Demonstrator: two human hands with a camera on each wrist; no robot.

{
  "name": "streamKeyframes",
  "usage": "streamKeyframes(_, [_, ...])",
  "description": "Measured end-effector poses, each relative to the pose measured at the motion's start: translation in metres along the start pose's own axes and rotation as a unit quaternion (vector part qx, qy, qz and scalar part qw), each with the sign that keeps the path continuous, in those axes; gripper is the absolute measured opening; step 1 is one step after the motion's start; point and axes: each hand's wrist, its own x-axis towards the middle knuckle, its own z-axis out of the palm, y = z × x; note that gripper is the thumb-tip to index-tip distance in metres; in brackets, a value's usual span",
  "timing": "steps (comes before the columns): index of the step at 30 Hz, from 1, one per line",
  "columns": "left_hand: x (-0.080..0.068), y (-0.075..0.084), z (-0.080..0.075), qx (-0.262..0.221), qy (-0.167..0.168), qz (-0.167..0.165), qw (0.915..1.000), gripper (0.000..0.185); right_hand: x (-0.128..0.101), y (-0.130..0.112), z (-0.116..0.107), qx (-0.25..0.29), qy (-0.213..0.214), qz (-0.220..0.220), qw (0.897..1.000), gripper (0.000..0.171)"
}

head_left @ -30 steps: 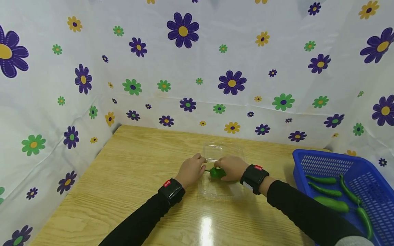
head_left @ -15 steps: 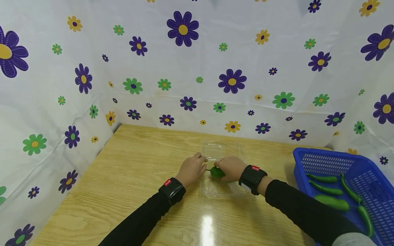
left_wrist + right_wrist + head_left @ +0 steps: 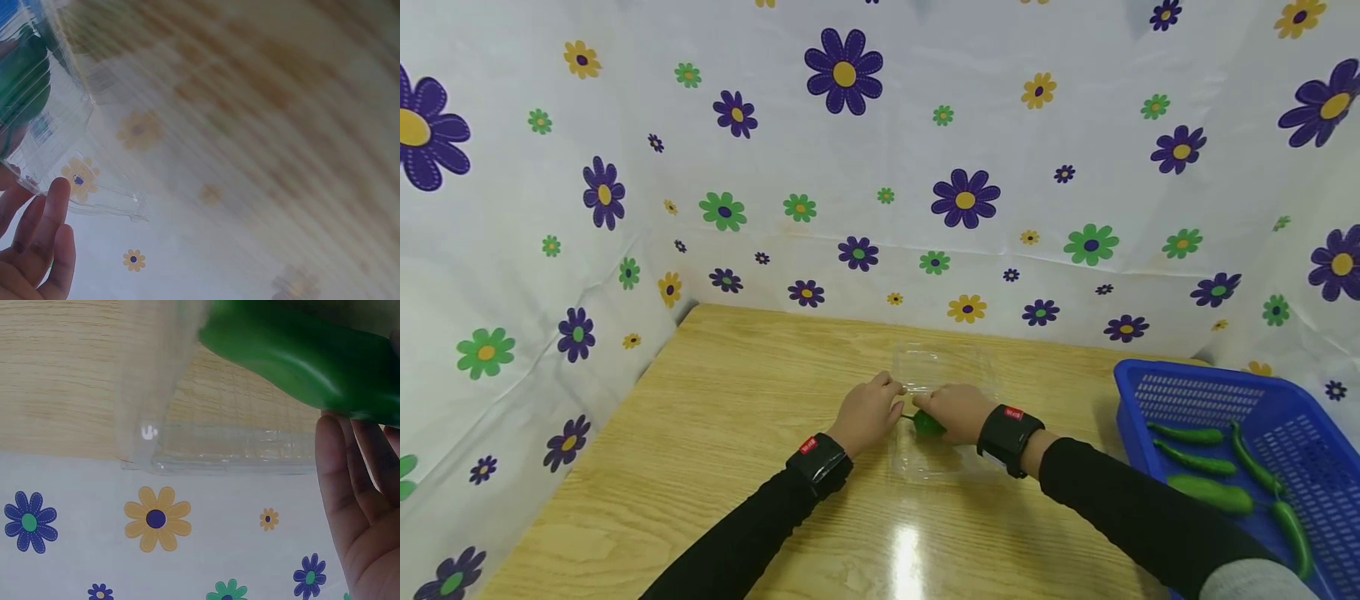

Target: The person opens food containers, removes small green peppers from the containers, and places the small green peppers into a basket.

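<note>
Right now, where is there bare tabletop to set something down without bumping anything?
The left half of the wooden table, from the left hand to the flowered wall, is bare. It is crowded at the clear container, where the right hand holds a green pepper, and at the blue basket.

The left hand [image 3: 31,250] sits at the lower left, fingers [image 3: 55,200] straight, one fingertip touching the edge of a clear plastic container [image 3: 69,156]. Something green [image 3: 22,81] shows blurred through its wall. Beyond lie the wooden table [image 3: 281,81] and flowered cloth [image 3: 206,250].
</note>
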Motion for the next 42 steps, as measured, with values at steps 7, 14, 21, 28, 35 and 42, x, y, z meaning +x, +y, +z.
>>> streamKeyframes(7, [0.000, 0.001, -0.001, 0.010, -0.001, 0.003, 0.9999, 0.015, -0.005, -0.002, -0.004, 0.000, 0.009, -0.017, 1.000, 0.036])
streamKeyframes(14, [0.000, 0.002, -0.001, 0.013, -0.002, 0.003, 0.9999, 0.016, -0.008, -0.003, 0.000, 0.009, -0.025, -0.005, 1.000, 0.026])
streamKeyframes(21, [0.000, 0.001, 0.000, 0.014, 0.000, 0.004, 0.9999, 0.016, -0.005, -0.002, 0.004, 0.032, -0.049, -0.002, 0.998, 0.028])
streamKeyframes(28, [0.000, 0.003, -0.002, 0.016, -0.008, 0.001, 0.9998, 0.018, -0.002, -0.001, 0.007, 0.028, -0.059, -0.005, 0.998, 0.030])
streamKeyframes(35, [0.000, 0.004, -0.004, 0.009, -0.017, -0.009, 0.9998, 0.018, 0.000, -0.001, 0.015, -0.040, -0.057, -0.034, 0.997, 0.027])
streamKeyframes(42, [0.000, 0.004, -0.004, 0.008, -0.018, -0.007, 0.9998, 0.018, 0.001, -0.002, 0.014, -0.033, -0.062, -0.032, 0.997, 0.028])
